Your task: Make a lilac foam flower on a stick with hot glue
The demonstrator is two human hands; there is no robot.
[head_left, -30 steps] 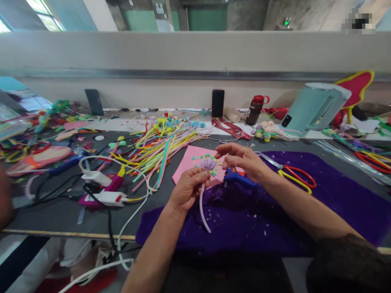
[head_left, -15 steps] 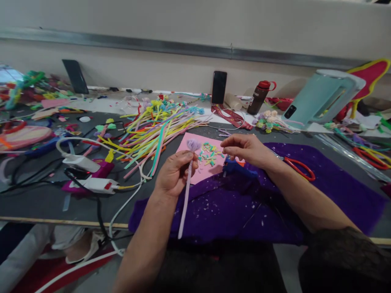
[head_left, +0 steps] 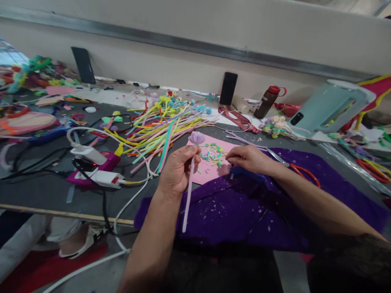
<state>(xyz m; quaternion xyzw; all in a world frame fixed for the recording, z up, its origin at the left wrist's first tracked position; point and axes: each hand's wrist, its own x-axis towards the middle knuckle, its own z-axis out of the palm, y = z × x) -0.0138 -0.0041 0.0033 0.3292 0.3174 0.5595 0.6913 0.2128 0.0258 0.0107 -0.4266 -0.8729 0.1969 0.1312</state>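
My left hand (head_left: 177,167) grips a pale purple pipe-cleaner flower stem (head_left: 187,200), its fuzzy purple head (head_left: 196,137) sticking up above my thumb. My right hand (head_left: 248,158) reaches down with pinched fingers onto a pink sheet (head_left: 210,171) that carries several small coloured bits (head_left: 214,153). Whether a bit is between those fingers I cannot tell. A blue tool (head_left: 247,174) lies just under my right hand on purple felt (head_left: 244,211).
A heap of coloured pipe cleaners (head_left: 159,130) lies behind the sheet. White chargers and cables (head_left: 97,171) sit at left. Red-handled scissors (head_left: 301,173), a dark phone (head_left: 228,88), a red-capped bottle (head_left: 268,101) and a mint kettle (head_left: 331,106) stand further back and right.
My right hand dropped from the flower's head down to the bits on the pink sheet. My left hand kept the stem and shifted slightly. The camera tilted down.
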